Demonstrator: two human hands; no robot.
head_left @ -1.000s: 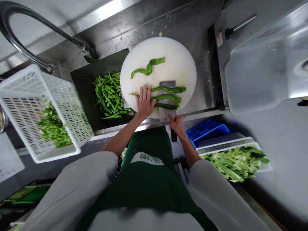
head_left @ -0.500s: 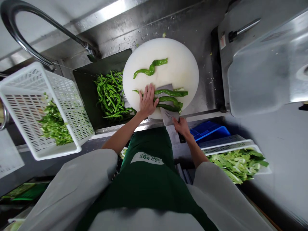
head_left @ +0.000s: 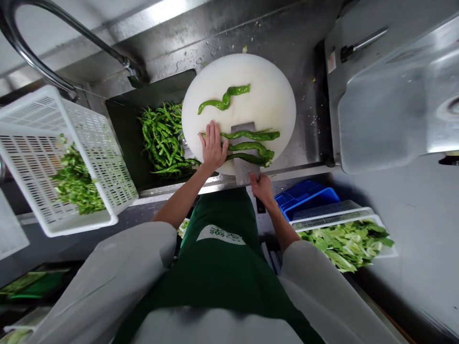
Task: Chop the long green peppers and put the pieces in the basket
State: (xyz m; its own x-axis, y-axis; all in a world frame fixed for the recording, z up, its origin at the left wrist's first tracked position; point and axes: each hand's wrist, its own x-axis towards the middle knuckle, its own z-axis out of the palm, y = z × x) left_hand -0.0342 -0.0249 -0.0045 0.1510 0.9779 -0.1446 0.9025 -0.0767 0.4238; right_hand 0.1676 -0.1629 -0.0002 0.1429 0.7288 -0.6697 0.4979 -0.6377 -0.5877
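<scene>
My left hand [head_left: 213, 149] lies flat on the left ends of several long green peppers [head_left: 256, 146], fingers stretched out and thumb apart. The peppers stretch to the right across a cleaver [head_left: 244, 173], whose broad blade is flat beneath them on the round white cutting board [head_left: 272, 91]. My right hand [head_left: 262, 188] is closed around the cleaver's handle at the board's near edge. Farther back on the board, one twisted green pepper [head_left: 225, 100] lies alone. The pepper tips beneath my left palm are hidden.
Left of the board, a sink basin [head_left: 124, 138] holds a heap of green peppers [head_left: 161, 138]. A white basket [head_left: 116, 188] with chopped greens stands beside it, below a curved faucet [head_left: 96, 40]. At lower right are a blue crate [head_left: 304, 193] and cut leafy greens [head_left: 351, 241].
My left hand has slid a little left over the peppers. The cleaver and my right hand have shifted slightly left too, with the blade still under the peppers.
</scene>
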